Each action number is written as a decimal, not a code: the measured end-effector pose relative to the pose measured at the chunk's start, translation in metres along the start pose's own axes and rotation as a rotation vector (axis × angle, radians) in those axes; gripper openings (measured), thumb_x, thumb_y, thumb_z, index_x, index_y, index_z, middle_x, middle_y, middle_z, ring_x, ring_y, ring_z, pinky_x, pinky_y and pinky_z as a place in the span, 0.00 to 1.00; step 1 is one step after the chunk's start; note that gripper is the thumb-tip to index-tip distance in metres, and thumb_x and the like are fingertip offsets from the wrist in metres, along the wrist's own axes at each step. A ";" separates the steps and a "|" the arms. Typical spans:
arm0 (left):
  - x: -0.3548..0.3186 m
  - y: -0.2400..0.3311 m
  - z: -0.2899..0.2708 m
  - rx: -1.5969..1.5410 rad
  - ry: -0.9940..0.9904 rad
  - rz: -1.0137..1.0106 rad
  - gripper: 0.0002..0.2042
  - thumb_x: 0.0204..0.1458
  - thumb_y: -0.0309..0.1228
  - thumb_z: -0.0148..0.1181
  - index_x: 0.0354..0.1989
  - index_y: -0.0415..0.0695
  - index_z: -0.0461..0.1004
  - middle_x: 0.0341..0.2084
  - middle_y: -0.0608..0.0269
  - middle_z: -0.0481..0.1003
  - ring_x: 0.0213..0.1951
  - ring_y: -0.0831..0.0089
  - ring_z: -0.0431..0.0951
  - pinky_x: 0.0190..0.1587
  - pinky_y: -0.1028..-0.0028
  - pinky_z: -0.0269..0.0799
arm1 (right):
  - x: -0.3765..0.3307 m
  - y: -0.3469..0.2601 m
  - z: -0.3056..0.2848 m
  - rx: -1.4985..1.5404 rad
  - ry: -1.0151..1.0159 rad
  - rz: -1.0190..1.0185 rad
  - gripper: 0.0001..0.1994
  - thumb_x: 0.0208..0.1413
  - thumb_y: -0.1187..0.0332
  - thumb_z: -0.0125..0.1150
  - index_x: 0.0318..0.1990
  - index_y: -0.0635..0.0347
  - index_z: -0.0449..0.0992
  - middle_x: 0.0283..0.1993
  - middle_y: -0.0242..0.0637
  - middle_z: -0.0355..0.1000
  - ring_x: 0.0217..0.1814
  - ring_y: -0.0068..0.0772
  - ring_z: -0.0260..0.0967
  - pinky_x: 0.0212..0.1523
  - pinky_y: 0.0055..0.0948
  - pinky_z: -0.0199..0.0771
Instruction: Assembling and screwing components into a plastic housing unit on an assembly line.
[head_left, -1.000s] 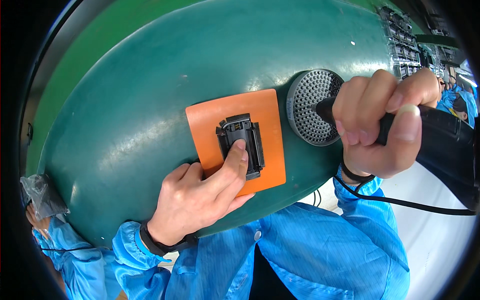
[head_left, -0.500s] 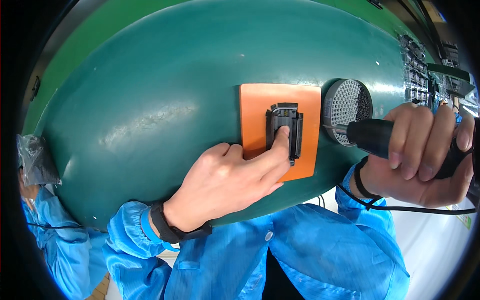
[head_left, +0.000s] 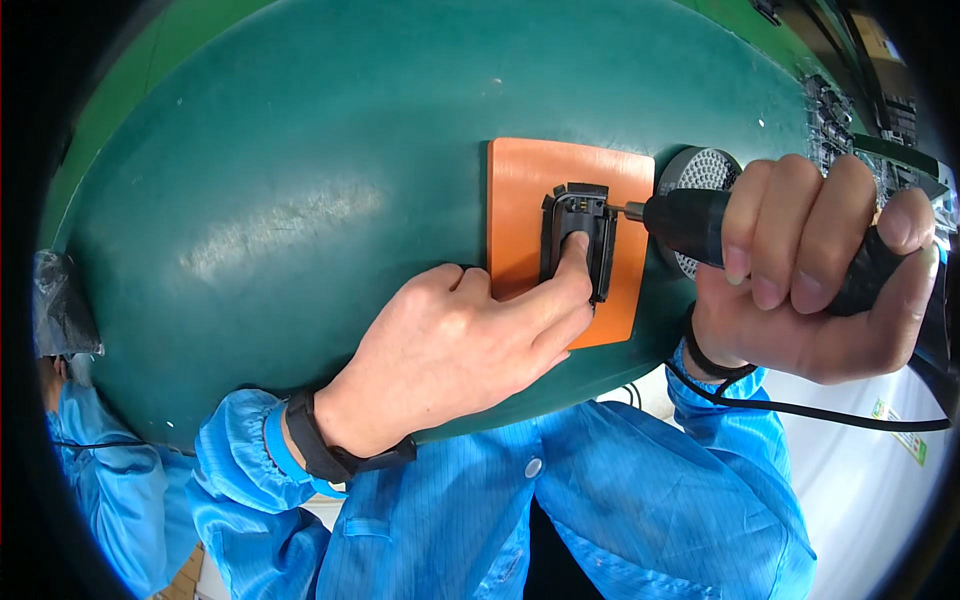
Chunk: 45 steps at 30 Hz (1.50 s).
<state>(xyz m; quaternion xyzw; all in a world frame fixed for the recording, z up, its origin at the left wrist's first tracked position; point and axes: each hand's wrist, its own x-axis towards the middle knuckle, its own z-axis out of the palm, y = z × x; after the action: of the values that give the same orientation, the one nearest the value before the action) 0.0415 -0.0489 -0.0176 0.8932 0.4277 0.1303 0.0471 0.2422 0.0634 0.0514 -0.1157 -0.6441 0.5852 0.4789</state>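
Your right hand point(head_left: 815, 285) has just carried the electric screwdriver point(head_left: 688, 222) leftward off the grey dish point(head_left: 697, 168), so its thin metal tip now reaches the upper right corner of the black housing point(head_left: 577, 212); whether it touches there, or carries a screw, is too small to tell. Taken as a judgement, that means you are done at the dish and are lining the bit up with a fastening point at that corner. The housing lies on the orange mat point(head_left: 620, 300), its long side running roughly away from you, and the mat sits on the green table point(head_left: 300, 130). Your right fingers are wrapped firmly round the driver's handle, with its black cord point(head_left: 820, 415) hanging near your wrist. Your left hand point(head_left: 440, 345) presses the index fingertip down onto the housing's face; you appear to be steadying it that way, though I cannot tell whether the thumb and other fingers also pinch its edge. Against a second ago, when the driver stood over the dish, and half a second ago, when its tip was by the dish's near-left rim, only the driver and right hand have clearly changed place; your left fingertip stays on the housing.
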 end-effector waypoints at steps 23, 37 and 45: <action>-0.001 0.002 0.005 -0.061 0.040 -0.041 0.19 0.43 0.49 0.75 0.40 0.56 0.78 0.61 0.77 0.76 0.17 0.81 0.67 0.22 0.79 0.66 | -0.011 0.014 0.005 -0.122 -0.057 -0.053 0.13 0.76 0.55 0.39 0.48 0.53 0.66 0.26 0.28 0.64 0.19 0.22 0.59 0.26 0.28 0.66; 0.003 -0.003 -0.004 -0.066 -0.010 0.010 0.27 0.43 0.50 0.75 0.51 0.49 0.82 0.62 0.72 0.76 0.20 0.80 0.74 0.25 0.79 0.72 | 0.009 -0.053 -0.055 -0.071 -0.126 0.009 0.15 0.76 0.54 0.41 0.50 0.53 0.70 0.25 0.29 0.63 0.21 0.25 0.57 0.23 0.29 0.65; 0.006 -0.003 -0.007 -0.077 -0.043 0.038 0.28 0.50 0.53 0.73 0.52 0.44 0.82 0.61 0.62 0.77 0.23 0.79 0.77 0.27 0.78 0.75 | -0.015 -0.001 -0.044 -0.120 0.260 -0.114 0.16 0.75 0.59 0.34 0.48 0.56 0.70 0.19 0.28 0.55 0.14 0.22 0.50 0.15 0.28 0.58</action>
<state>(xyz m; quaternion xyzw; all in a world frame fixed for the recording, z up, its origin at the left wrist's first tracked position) 0.0405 -0.0425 -0.0105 0.9013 0.4043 0.1282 0.0883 0.2836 0.0811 0.0390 -0.1819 -0.6161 0.4975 0.5829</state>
